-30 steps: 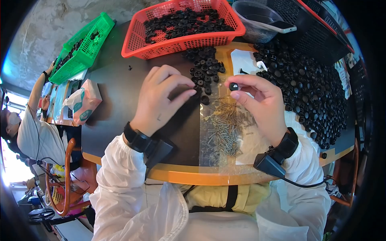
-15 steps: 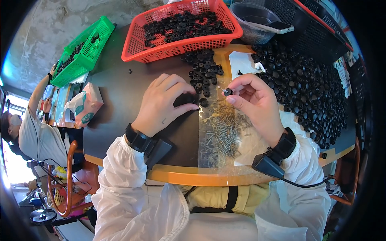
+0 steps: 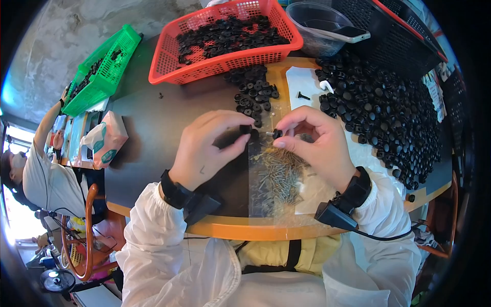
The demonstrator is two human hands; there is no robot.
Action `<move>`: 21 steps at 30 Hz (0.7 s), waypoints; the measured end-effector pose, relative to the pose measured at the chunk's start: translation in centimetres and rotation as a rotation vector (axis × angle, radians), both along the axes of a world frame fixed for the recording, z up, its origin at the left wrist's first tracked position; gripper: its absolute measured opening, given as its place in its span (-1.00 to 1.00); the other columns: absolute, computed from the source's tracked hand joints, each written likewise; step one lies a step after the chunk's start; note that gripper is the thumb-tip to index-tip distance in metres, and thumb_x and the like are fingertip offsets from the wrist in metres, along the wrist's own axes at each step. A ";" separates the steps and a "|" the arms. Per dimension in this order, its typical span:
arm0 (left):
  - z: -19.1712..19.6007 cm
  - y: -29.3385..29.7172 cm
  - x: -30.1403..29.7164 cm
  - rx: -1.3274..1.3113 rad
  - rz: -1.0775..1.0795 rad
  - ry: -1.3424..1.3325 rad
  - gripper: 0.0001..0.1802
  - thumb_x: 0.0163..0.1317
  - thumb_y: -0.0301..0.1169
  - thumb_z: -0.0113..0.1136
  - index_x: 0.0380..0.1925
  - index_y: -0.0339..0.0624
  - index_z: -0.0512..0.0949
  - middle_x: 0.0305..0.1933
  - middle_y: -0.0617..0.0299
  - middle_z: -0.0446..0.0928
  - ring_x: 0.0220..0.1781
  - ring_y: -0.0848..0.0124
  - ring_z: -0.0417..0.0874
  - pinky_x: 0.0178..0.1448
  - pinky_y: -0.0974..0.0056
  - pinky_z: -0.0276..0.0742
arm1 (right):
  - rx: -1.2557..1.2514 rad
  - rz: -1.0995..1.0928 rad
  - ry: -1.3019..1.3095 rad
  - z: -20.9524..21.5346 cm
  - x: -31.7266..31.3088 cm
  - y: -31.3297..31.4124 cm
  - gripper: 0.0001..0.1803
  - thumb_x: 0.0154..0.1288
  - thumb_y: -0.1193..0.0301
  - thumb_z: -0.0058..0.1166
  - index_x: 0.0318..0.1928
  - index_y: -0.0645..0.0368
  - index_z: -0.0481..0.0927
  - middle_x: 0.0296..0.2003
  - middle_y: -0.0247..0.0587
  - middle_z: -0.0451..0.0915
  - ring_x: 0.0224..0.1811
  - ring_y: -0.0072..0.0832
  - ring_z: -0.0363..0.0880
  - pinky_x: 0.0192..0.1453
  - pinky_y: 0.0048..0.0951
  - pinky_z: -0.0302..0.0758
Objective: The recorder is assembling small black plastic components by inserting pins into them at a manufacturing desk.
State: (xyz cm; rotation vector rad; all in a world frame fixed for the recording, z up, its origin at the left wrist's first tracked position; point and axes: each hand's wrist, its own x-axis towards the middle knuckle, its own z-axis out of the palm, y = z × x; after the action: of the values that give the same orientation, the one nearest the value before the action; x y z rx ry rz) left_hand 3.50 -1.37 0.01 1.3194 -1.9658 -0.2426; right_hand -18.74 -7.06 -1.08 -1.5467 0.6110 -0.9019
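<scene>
Between thumb and fingers, my left hand (image 3: 207, 146) pinches a small black ring-shaped plastic part (image 3: 246, 129). Facing it, my right hand (image 3: 319, 135) grips a small black round cap (image 3: 277, 133), from which a thin metal screw (image 3: 268, 133) points toward the left hand. The two parts are a short way apart. Beneath and just in front of the hands lies a heap of small metal screws (image 3: 280, 176) on clear plastic. Several loose black discs (image 3: 250, 105) lie beyond my left fingertips. A dark stemmed piece (image 3: 304, 95) rests on white paper behind my right hand.
A red basket (image 3: 227, 65) of black parts stands at the back. Right of it are a clear tub (image 3: 319, 46) with a phone (image 3: 348, 34) on top and a large heap of black caps (image 3: 383, 117). A tissue pack (image 3: 111, 138) lies left, near a co-worker (image 3: 48, 174) and a green basket (image 3: 105, 77).
My left hand has lifted the ring-shaped part off the table. My right hand has moved left with the cap and screw, bringing the parts closer together.
</scene>
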 end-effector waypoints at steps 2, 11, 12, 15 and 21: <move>0.7 0.6 -0.9 0.060 -0.016 0.076 -0.69 0.02 -0.55 0.39 -0.17 -0.11 0.65 -0.17 0.25 0.60 -0.17 0.26 0.65 -0.09 0.25 0.58 | -0.033 0.021 0.007 0.0 0.1 0.2 -0.75 0.11 0.51 0.38 -0.20 0.23 0.63 -0.28 -0.38 0.64 -0.25 -0.68 0.57 -0.12 -0.58 0.50; -0.8 0.5 -0.6 0.051 -0.134 0.318 -0.55 -0.02 -0.56 0.46 -0.06 -0.16 0.62 -0.21 0.21 0.59 -0.31 0.43 0.55 -0.23 0.36 0.52 | -0.040 -0.002 0.069 0.3 0.3 0.6 -0.77 0.08 0.51 0.40 -0.23 0.21 0.65 -0.30 -0.34 0.66 -0.26 -0.63 0.60 -0.14 -0.54 0.55; -0.7 0.4 -0.6 0.037 -0.160 0.317 -0.56 -0.03 -0.56 0.47 -0.07 -0.17 0.62 -0.22 0.21 0.59 -0.31 0.43 0.55 -0.22 0.36 0.52 | -0.038 -0.006 0.071 0.4 0.3 0.6 -0.77 0.08 0.51 0.40 -0.23 0.21 0.65 -0.30 -0.34 0.66 -0.26 -0.63 0.60 -0.14 -0.54 0.55; -0.2 0.4 -0.7 0.049 -0.185 0.279 -0.59 -0.02 -0.55 0.47 -0.10 -0.18 0.64 -0.22 0.20 0.60 -0.30 0.41 0.58 -0.21 0.34 0.54 | -0.152 -0.054 0.111 0.8 0.1 0.7 -0.76 0.06 0.50 0.40 -0.23 0.20 0.66 -0.30 -0.31 0.67 -0.27 -0.58 0.62 -0.14 -0.54 0.54; 0.3 0.6 -0.7 0.078 -0.194 0.202 -0.66 0.04 -0.53 0.43 -0.12 -0.22 0.65 -0.16 0.15 0.65 -0.21 0.35 0.67 -0.15 0.32 0.61 | -0.260 -0.058 0.154 0.8 0.1 0.9 -0.75 0.03 0.49 0.42 -0.23 0.19 0.68 -0.30 -0.26 0.68 -0.28 -0.51 0.65 -0.16 -0.51 0.54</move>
State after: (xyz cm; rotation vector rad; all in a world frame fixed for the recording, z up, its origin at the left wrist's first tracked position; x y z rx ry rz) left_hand 2.85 -0.82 0.28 1.1052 -1.9268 -0.5298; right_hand -18.61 -6.21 -0.30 -1.8535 0.6717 -0.9402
